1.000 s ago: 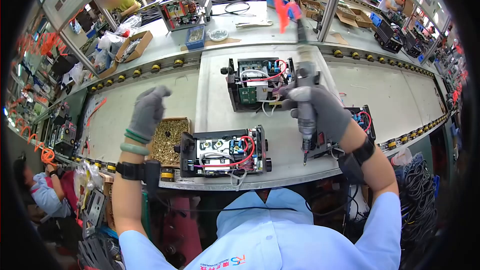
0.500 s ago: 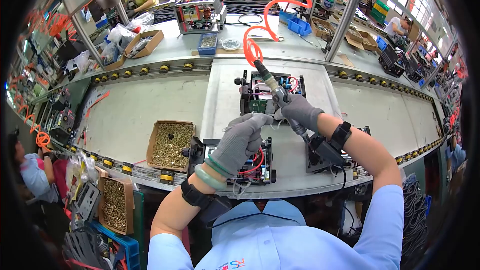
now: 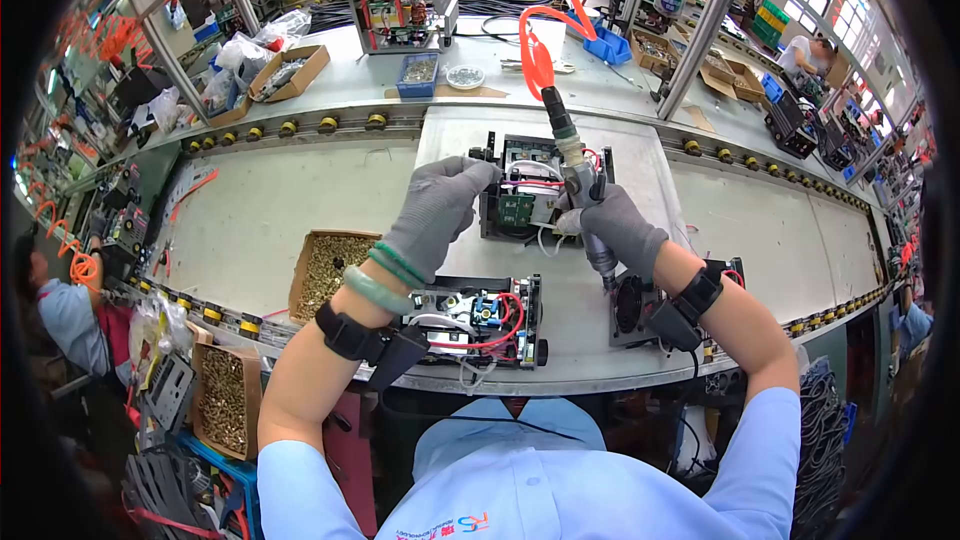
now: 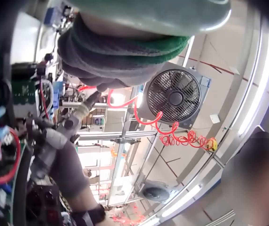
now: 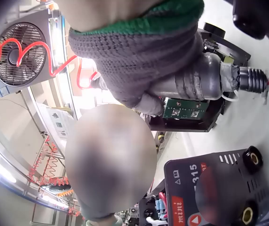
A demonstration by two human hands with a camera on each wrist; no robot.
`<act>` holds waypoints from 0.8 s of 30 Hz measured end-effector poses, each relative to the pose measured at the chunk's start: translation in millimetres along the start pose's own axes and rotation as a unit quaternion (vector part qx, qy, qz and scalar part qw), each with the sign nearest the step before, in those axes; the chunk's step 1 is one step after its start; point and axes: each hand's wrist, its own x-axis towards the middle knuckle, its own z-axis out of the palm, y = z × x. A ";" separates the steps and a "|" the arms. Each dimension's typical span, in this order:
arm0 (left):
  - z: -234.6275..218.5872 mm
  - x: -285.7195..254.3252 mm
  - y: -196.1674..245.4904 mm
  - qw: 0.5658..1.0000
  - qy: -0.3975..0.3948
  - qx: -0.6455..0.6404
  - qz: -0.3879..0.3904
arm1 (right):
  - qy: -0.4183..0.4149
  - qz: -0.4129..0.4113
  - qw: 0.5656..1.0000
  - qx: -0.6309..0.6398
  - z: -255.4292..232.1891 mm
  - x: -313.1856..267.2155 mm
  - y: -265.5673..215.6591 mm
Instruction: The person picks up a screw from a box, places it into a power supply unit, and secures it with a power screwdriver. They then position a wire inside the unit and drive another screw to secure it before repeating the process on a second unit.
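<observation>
My right hand (image 3: 620,225), in a grey glove, grips a pneumatic screwdriver (image 3: 583,180). Its bit end points down toward the table beside the black unit (image 3: 630,305) on the right. In the right wrist view, the screwdriver's barrel (image 5: 210,77) lies across the fingers. My gloved left hand (image 3: 435,205) reaches to the left edge of the far open electronic unit (image 3: 517,208), fingertips right at its black side panel; whether they pinch it I cannot tell. That unit shows a green circuit board (image 5: 184,109). Nearer my body is another open unit (image 3: 480,315) with a red wire.
A cardboard box of brass-coloured parts (image 3: 325,265) sits left of the near unit, and a second parts box (image 3: 222,395) stands lower left. An orange coiled air hose (image 3: 537,50) runs up from the screwdriver. Roller rails (image 3: 330,125) line the table's far side.
My left hand went from the left side to beside my right hand, then left to the far unit's edge. My right hand keeps hold of the screwdriver, whose tilt has changed.
</observation>
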 end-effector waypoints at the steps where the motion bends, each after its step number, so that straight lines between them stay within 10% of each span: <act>1: 1.1 4.0 -4.1 1.000 0.001 -0.002 0.000 | -0.003 -0.027 1.000 -0.009 0.7 4.3 3.8; 6: -2.8 17.4 -27.7 0.997 0.013 -0.074 -0.029 | -0.053 -0.278 0.955 -0.094 11.6 23.8 30.1; 13: -26.9 8.2 -29.5 0.993 0.043 -0.094 -0.050 | -0.064 -0.080 0.978 -0.180 33.7 10.8 -15.8; 24: 26.4 31.6 -35.1 0.990 -0.079 0.114 -0.025 | -0.081 -0.069 0.986 0.125 -21.1 -14.2 -21.1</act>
